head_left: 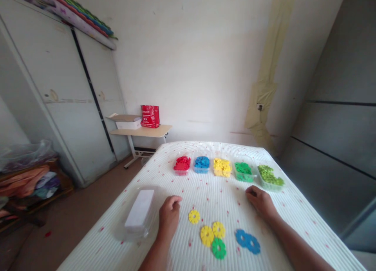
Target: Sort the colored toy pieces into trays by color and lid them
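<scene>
My left hand (169,215) rests on the white ribbed tabletop with its fingers curled in, and nothing shows in it. It lies between a clear plastic box with a white block-like item (140,208) inside and a loose yellow notched disc (194,216). On the right, my right hand (261,200) is also curled closed on the cloth, just in front of the light-green tub; no object shows in its fingers. Between my forearms, two yellow discs (207,235) sit against a green notched disc (219,248). Two blue discs (248,241) lie together nearer my right forearm.
Across the table stand clear tubs of red pieces (182,164), blue pieces (201,163), yellow pieces (222,167), green pieces (243,170) and light-green pieces (269,175). Behind is a small desk (164,130) with a red bag (150,116). Grey cabinets flank both sides.
</scene>
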Demonstrator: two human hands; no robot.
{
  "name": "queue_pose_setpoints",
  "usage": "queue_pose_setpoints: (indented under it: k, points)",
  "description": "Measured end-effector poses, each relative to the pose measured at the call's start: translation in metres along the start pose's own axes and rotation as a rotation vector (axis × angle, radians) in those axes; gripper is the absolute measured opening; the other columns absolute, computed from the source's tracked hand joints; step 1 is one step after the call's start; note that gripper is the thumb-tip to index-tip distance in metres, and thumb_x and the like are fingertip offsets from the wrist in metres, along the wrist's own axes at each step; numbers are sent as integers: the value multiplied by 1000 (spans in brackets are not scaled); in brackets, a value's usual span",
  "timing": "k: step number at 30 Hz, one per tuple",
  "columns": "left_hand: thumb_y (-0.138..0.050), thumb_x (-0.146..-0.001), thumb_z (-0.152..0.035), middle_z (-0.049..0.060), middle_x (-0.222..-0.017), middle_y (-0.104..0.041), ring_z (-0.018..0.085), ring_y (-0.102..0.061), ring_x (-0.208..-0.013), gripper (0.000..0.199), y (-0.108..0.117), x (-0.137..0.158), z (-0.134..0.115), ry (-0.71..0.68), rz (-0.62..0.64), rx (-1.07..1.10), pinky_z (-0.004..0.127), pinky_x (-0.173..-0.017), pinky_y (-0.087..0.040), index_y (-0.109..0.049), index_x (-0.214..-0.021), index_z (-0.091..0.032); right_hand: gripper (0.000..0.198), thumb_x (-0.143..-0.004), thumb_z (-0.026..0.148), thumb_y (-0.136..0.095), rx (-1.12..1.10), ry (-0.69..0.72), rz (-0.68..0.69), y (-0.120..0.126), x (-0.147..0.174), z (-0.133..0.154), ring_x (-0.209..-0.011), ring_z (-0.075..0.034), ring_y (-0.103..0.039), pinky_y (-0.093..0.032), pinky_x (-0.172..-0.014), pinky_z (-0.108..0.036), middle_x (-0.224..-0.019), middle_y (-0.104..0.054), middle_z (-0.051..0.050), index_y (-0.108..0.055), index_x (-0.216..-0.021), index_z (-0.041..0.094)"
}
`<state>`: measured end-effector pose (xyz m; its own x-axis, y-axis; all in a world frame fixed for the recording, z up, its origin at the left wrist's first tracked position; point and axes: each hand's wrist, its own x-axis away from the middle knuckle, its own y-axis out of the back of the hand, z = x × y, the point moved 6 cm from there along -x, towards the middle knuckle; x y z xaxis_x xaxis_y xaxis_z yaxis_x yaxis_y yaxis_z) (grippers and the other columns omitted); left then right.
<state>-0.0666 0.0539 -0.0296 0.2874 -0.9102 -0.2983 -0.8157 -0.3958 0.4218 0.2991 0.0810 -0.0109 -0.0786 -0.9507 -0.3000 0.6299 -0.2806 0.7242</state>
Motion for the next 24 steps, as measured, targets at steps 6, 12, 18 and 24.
queue_pose_setpoints:
  k: [6, 12, 18, 24]
  points:
    - [-42, -68, -17, 3, -76, -66, 17, -61, -76, 21, -4, 5, -13, -127, -6, -75, 29, -74, -48, -62, -71, -19, 13, -72, 28, -42, 27, 13, -4, 4, 11, -2, -64, -17, -55, -40, -61, -25, -65, -60, 0, -53, -68, 21]
    - [-40, -69, -12, 3, -78, -64, 16, -59, -78, 23, -21, 21, -39, -332, 92, -205, 29, -75, -45, -61, -73, -19, 15, -71, 21, -38, 170, 98, 3, -6, 12, 9, -66, -15, -53, -38, -63, -24, -70, -56, -2, -53, -67, 20]
    - [-41, -72, -7, 4, -81, -64, 18, -55, -82, 26, -42, 56, -90, -579, 232, -279, 34, -78, -38, -62, -80, -20, 16, -72, 16, -39, 223, 105, -3, -6, 13, 12, -66, -14, -51, -35, -62, -22, -70, -56, -2, -54, -67, 19]
    - [-58, -71, -34, 2, -89, -61, 21, -49, -90, 24, -85, 98, -137, -664, 559, -372, 38, -82, -32, -61, -93, -26, 15, -71, 13, -40, 215, 112, -23, -7, 13, 10, -65, -13, -49, -32, -61, -22, -70, -55, -2, -54, -67, 18]
